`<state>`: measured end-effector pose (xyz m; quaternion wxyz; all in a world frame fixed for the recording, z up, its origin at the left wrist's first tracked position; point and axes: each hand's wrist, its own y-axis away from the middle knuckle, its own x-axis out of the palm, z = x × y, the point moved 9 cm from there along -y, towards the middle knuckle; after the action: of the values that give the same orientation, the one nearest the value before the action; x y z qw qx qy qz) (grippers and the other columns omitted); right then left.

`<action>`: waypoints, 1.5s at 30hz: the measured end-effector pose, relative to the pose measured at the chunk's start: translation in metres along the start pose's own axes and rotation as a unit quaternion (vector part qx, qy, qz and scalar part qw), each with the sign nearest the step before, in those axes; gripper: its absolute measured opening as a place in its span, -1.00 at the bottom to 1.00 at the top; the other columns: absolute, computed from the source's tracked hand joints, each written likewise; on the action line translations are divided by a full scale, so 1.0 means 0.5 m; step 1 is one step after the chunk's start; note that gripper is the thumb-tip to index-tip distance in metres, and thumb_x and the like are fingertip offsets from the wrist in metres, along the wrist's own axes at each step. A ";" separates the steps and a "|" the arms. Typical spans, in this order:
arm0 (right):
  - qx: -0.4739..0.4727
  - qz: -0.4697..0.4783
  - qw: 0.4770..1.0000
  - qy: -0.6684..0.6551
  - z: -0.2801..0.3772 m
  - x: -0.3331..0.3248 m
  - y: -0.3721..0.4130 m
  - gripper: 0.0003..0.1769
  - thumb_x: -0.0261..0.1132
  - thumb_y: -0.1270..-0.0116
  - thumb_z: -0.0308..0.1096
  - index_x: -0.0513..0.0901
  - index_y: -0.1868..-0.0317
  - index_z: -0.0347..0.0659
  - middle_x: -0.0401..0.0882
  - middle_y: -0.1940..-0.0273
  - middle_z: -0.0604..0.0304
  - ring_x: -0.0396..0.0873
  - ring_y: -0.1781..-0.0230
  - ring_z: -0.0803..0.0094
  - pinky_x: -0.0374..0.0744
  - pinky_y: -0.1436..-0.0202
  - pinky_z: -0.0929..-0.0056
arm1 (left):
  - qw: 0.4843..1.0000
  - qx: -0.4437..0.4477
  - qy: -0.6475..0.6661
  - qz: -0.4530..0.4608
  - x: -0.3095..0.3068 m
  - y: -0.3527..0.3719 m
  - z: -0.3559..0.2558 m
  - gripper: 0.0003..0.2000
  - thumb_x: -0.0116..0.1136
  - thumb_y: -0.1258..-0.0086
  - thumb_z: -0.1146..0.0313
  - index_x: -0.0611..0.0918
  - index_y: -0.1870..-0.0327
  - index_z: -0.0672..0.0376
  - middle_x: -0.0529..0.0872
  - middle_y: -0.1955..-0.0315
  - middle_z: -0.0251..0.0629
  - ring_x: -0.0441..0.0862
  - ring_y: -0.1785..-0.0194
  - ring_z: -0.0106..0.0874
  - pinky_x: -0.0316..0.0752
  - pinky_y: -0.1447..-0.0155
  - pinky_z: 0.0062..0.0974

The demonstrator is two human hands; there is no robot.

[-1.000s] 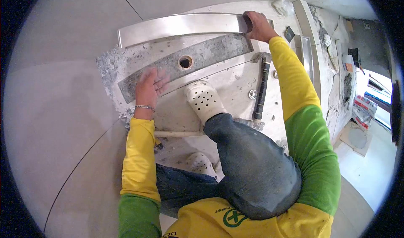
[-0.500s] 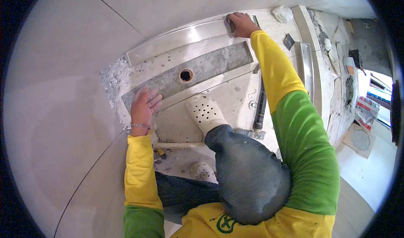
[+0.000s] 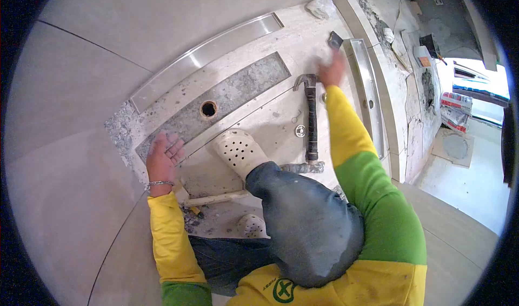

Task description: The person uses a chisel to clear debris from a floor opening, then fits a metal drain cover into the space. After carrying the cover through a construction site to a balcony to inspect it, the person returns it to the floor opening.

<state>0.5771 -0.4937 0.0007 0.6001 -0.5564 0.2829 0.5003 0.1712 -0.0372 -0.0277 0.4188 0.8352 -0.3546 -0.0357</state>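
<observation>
My left hand [image 3: 164, 157] is open with its fingers apart, at the near left end of a long rough slot [image 3: 243, 89] cut into the tiled floor. A round drain hole [image 3: 208, 109] shows in the slot. My right hand [image 3: 331, 70] is smeared by motion, so its fingers cannot be read. It is just above the head of a claw hammer [image 3: 311, 116] lying on the floor, below a small dark flat piece [image 3: 335, 40]. Against the wall lies a long shiny metal strip [image 3: 205, 54], which neither hand touches.
A metal drain channel [image 3: 366, 89] lies on the right beside a raised ledge [image 3: 381, 84]. Between the slot and hammer are my white clog [image 3: 238, 150] and a small round metal piece [image 3: 300, 131]. A wooden-handled tool [image 3: 216, 198] lies near my left arm. Crumpled plastic [image 3: 321, 7] sits at the back.
My right hand has left the metal strip's far end and moved right and toward me, over the hammer. My left hand stays by the slot. The view has shifted, showing the whole hammer.
</observation>
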 end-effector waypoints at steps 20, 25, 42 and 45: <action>0.134 0.079 0.966 0.205 -0.526 -0.315 0.324 -0.70 0.08 -0.45 -0.20 0.55 0.04 -0.26 0.59 0.04 -0.20 0.54 0.04 -0.18 0.49 0.01 -0.02 | 0.999 -0.017 -0.036 0.021 0.020 -0.003 0.038 -0.58 0.05 -0.48 0.13 0.42 -0.23 0.15 0.64 -0.07 -0.09 0.69 0.01 -0.22 0.61 0.02 -0.31; 0.123 0.066 0.985 0.098 -0.383 -0.424 0.321 -0.70 0.09 -0.47 -0.26 0.54 0.07 -0.38 0.57 0.08 -0.21 0.53 0.05 -0.13 0.49 0.00 0.08 | 0.998 0.004 -0.043 0.041 0.044 0.013 0.024 -0.63 0.11 -0.45 0.14 0.50 -0.18 0.11 0.69 0.01 -0.15 0.72 0.11 -0.34 0.60 0.14 -0.48; -0.450 0.177 0.851 -0.207 0.532 -0.089 0.234 -0.69 0.27 -0.09 -0.46 0.53 0.10 -0.17 0.51 0.18 0.05 0.47 0.08 0.05 0.38 -0.03 0.11 | 0.985 -0.001 0.149 -0.085 -0.045 -0.018 0.046 -0.45 0.04 -0.48 -0.03 0.30 -0.29 0.18 0.50 -0.15 0.01 0.62 -0.07 -0.15 0.61 -0.01 -0.23; -0.461 0.201 0.842 -0.196 0.555 -0.038 0.259 -0.68 0.27 -0.10 -0.44 0.54 0.08 -0.14 0.51 0.15 0.08 0.46 0.05 0.07 0.38 -0.07 0.11 | 0.967 0.000 0.216 -0.133 -0.095 -0.038 0.066 -0.63 0.01 -0.52 0.11 0.40 -0.10 0.25 0.60 0.02 0.01 0.68 0.05 -0.18 0.64 0.07 -0.29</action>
<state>0.3919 -0.2506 0.0295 0.2040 -0.5901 0.0018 0.7811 0.1348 -0.0225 -0.0738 0.4767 0.8630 -0.1411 0.0901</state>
